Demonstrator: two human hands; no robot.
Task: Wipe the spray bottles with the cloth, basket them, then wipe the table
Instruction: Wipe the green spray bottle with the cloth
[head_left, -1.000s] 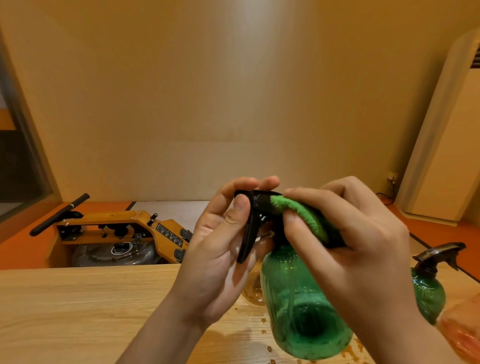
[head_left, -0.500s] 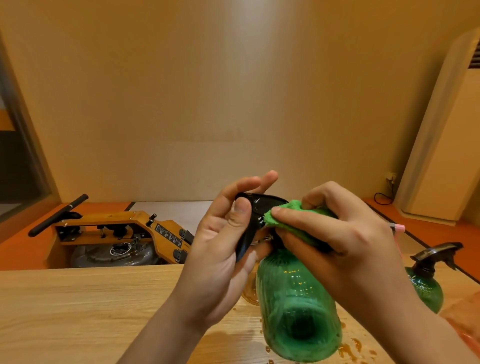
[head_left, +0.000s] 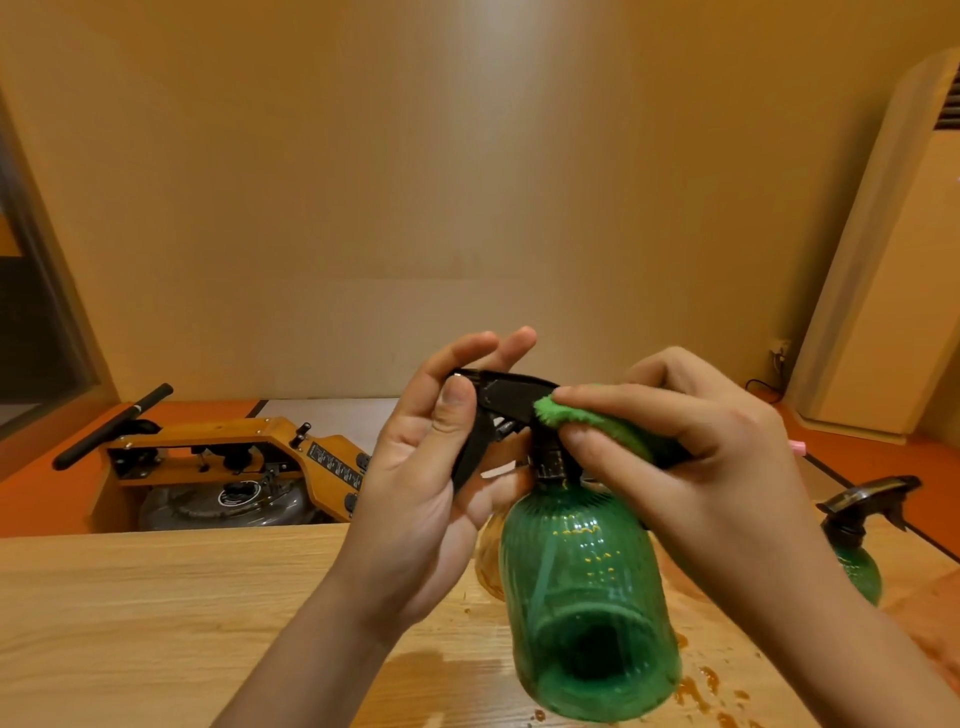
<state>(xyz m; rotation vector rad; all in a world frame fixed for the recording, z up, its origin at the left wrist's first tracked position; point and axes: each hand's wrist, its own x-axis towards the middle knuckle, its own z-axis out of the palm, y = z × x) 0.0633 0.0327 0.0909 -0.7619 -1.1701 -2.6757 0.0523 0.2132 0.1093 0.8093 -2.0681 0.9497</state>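
Two grips | left hand (head_left: 415, 499) pinches trigger head (head_left: 514, 396) of spray bottle (head_left: 587, 587) to steady it | right hand (head_left: 717, 467) fingers (head_left: 623, 402) clench cloth (head_left: 592, 423) just beside, to rub the neck.

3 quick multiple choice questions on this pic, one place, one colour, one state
1. Where is the second spray bottle? A on the table, at right; B in a basket; C on the floor.
2. What colour is the cloth? A white; B green; C blue.
3. The held bottle is: A lying flat; B capless; C lifted off the table.
Key: A, it stands on the wood; B, green under the right hand; C, the left hand grips its head in the air.
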